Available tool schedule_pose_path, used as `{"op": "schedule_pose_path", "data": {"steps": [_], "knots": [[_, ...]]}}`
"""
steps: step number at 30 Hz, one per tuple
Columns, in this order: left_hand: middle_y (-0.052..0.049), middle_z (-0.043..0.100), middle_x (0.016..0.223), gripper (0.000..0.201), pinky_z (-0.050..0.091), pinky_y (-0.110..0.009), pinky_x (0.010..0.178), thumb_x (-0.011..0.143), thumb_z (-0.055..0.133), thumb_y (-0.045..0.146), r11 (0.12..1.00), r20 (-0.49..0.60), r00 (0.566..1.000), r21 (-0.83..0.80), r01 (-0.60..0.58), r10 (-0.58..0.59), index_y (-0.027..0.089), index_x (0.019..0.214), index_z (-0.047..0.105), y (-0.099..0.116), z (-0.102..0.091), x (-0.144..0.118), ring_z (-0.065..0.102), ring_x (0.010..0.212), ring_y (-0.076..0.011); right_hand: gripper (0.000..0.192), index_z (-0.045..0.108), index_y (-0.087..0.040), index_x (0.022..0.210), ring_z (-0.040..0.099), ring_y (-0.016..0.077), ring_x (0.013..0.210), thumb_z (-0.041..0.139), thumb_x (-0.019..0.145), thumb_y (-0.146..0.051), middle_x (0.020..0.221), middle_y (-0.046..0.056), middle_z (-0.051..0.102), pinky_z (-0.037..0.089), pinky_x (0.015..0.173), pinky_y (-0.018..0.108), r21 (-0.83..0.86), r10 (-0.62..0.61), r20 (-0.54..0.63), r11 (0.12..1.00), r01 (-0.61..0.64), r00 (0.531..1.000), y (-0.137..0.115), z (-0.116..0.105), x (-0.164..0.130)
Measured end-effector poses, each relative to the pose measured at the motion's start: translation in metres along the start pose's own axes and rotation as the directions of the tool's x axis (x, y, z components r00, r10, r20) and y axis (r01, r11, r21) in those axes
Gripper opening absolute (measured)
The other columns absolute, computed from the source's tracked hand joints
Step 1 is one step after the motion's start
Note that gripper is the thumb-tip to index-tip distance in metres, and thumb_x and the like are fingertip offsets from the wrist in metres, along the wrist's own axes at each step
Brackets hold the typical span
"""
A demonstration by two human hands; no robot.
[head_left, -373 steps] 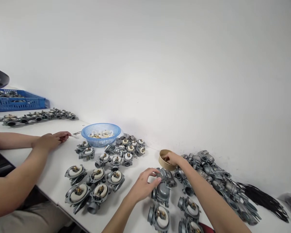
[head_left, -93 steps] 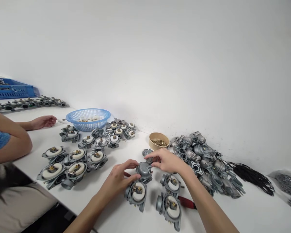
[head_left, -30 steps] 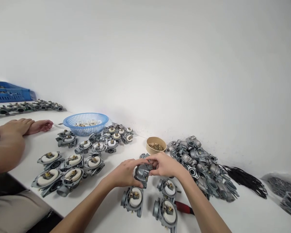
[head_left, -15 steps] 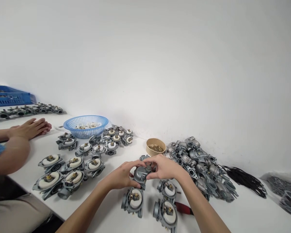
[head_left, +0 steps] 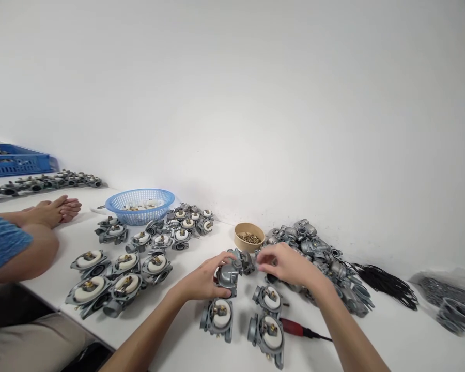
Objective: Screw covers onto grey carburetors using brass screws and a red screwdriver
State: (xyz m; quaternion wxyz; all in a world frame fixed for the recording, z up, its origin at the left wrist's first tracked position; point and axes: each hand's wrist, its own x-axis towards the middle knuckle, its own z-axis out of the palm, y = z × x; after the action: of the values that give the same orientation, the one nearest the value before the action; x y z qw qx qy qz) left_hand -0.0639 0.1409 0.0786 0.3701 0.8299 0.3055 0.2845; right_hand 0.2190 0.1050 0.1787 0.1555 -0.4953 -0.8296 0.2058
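Observation:
My left hand [head_left: 207, 279] grips a grey metal carburetor [head_left: 228, 276], thumb at the near side and fingers at the far side. A rounded bowl cover faces up on it. My right hand [head_left: 282, 263] is apart from that carburetor, over the near left edge of a heap of grey metal bowl covers [head_left: 310, 243]. Its fingers are bent with a gap to the thumb, and nothing shows between them. Closer to me lie a carburetor with a white float [head_left: 220, 315] and two more such carburetors [head_left: 270, 330] beside a red-handled electric screwdriver [head_left: 292, 327].
A round tub [head_left: 248, 228] of small brass-coloured screws stands behind my hands. To the left are several open carburetors [head_left: 126, 284], a blue basket [head_left: 139, 216] of white floats and a co-worker's clasped hands [head_left: 60, 211]. Black rubber rings [head_left: 387, 284] and a plastic bag [head_left: 445, 289] lie right.
My right hand has let go of the carburetor and moved right to the heap of covers. My left hand keeps its grip. The view has shifted slightly.

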Motion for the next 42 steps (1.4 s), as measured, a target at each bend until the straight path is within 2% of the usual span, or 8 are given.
{"op": "schedule_pose_path", "data": {"steps": [5,11,17,21,24,28,34,42], "knots": [[-0.014,0.055,0.153,0.095,0.056,-0.046,0.102,0.072,0.087,0.044,0.999,0.033,0.999,0.031,0.026,-0.027,0.032,0.155,0.042,-0.005,-0.002,-0.002,0.051,0.142,-0.0393,0.011,0.078,-0.023,0.079,0.072,0.0258,0.077,0.074,0.076,-0.014,0.090,0.007,0.079,0.047,0.061,0.032,-0.188,0.333,0.153,0.934,-0.303,0.930,0.015,0.016,-0.054],[-0.011,0.063,0.146,0.099,0.048,-0.054,0.110,0.070,0.086,0.046,0.964,0.125,0.991,0.265,0.019,-0.054,0.037,0.157,0.041,0.008,-0.013,0.015,0.060,0.132,-0.0401,0.023,0.068,-0.023,0.070,0.070,0.0278,0.080,0.062,0.070,-0.001,0.079,0.006,0.072,0.036,0.059,0.029,-0.430,0.321,0.123,0.870,-0.242,0.939,0.024,0.062,-0.082],[-0.002,0.069,0.140,0.076,0.051,-0.050,0.106,0.068,0.084,0.043,0.863,0.329,0.935,0.503,-0.056,-0.131,0.043,0.140,0.059,0.031,-0.021,0.039,0.062,0.128,-0.0382,0.028,0.072,-0.023,0.091,0.069,0.0261,0.084,0.057,0.078,-0.003,0.093,0.007,0.074,0.043,0.066,0.029,-0.434,0.329,0.020,0.853,-0.288,0.944,0.019,0.028,-0.102],[0.000,0.074,0.128,0.068,0.051,-0.045,0.105,0.068,0.083,0.040,0.869,0.273,0.962,0.478,-0.125,-0.012,0.040,0.133,0.064,0.024,-0.015,0.037,0.069,0.116,-0.0339,0.043,0.063,-0.034,0.137,0.071,0.0254,0.089,0.054,0.096,-0.023,0.102,0.007,0.077,0.055,0.073,0.032,-0.314,0.148,-0.131,0.932,-0.182,0.980,-0.002,-0.021,-0.110],[0.000,0.074,0.126,0.066,0.050,-0.042,0.104,0.070,0.082,0.043,0.867,0.226,0.973,0.473,-0.158,0.054,0.039,0.133,0.063,0.015,-0.009,0.034,0.071,0.112,-0.0322,0.040,0.059,-0.036,0.142,0.073,0.0207,0.085,0.055,0.102,-0.030,0.104,0.004,0.077,0.059,0.070,0.029,-0.246,-0.125,-0.214,0.967,0.070,0.969,-0.027,-0.050,-0.099],[0.000,0.076,0.119,0.060,0.054,-0.039,0.093,0.075,0.078,0.045,0.848,0.176,0.981,0.506,-0.156,0.075,0.035,0.132,0.061,0.009,-0.001,0.034,0.073,0.101,-0.0303,0.040,0.063,-0.035,0.134,0.073,0.0178,0.086,0.062,0.099,-0.016,0.100,0.002,0.077,0.061,0.076,0.029,-0.153,-0.474,-0.438,0.877,0.456,0.764,-0.055,-0.052,-0.059],[-0.006,0.073,0.120,0.054,0.054,-0.041,0.095,0.079,0.076,0.043,0.828,0.170,0.980,0.531,-0.180,0.104,0.026,0.129,0.061,0.005,0.008,0.036,0.071,0.109,-0.0333,0.042,0.064,-0.028,0.135,0.071,0.0169,0.084,0.061,0.097,-0.010,0.101,0.004,0.076,0.061,0.077,0.032,-0.081,-0.528,-0.445,0.828,0.555,0.723,-0.050,-0.014,0.003],[-0.007,0.071,0.113,0.052,0.056,-0.037,0.090,0.081,0.074,0.034,0.818,0.161,0.970,0.522,-0.241,0.183,0.025,0.130,0.058,0.005,0.012,0.031,0.070,0.104,-0.0302,0.038,0.067,-0.024,0.130,0.072,0.0161,0.082,0.065,0.094,-0.013,0.102,0.005,0.076,0.062,0.075,0.031,-0.047,-0.504,-0.464,0.835,0.548,0.729,-0.035,-0.006,0.012]]}}
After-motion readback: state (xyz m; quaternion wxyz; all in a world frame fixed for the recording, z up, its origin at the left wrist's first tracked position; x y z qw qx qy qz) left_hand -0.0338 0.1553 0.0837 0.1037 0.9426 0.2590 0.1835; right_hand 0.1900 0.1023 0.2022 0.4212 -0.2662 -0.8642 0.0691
